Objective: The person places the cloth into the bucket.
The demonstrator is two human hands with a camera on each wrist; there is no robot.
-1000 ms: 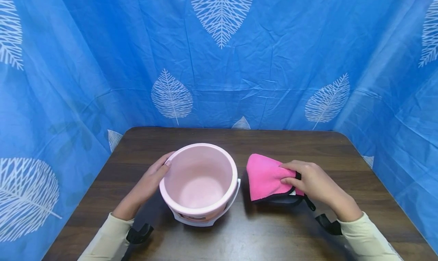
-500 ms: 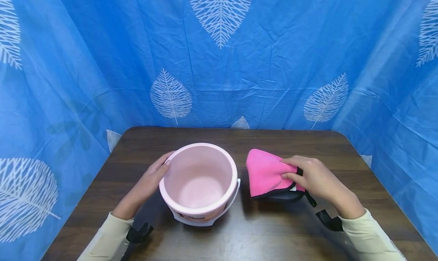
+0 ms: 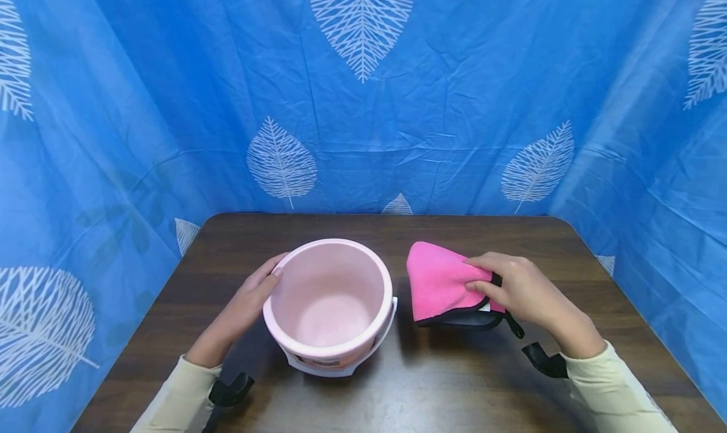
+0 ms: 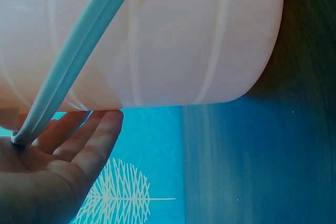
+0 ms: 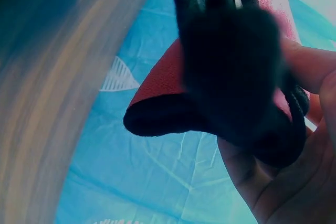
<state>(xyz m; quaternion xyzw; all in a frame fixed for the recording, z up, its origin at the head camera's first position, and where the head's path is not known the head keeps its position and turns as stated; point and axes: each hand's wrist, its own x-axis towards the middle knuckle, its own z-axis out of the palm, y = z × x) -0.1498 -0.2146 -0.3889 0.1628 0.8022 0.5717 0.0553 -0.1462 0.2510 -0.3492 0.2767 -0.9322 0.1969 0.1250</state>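
A pale pink bucket [image 3: 332, 351] stands upright on the table, mouth up, its white handle [image 3: 377, 348] hanging down on the near side. On its left my left hand [image 3: 250, 300] holds the rim, the thumb at the edge and the fingers [image 4: 100, 135] along the outer wall in the left wrist view. Right of the bucket, a folded pink cloth [image 3: 440, 284] with black edging and a dark grey underside is pinched between the thumb and fingers of my right hand [image 3: 519, 291]. It hangs just above the table. In the right wrist view, its dark loop [image 5: 231, 72] blurs the middle.
The dark wooden table [image 3: 454, 389] has rounded far corners. Blue curtains [image 3: 363, 136] with white leaf prints enclose it behind and at both sides. Black wrist straps [image 3: 231, 389] stick out below both hands.
My right hand has lifted the pink cloth slightly and moved it a little away from me. The bucket and my left hand stay in place; the view shifts slightly.
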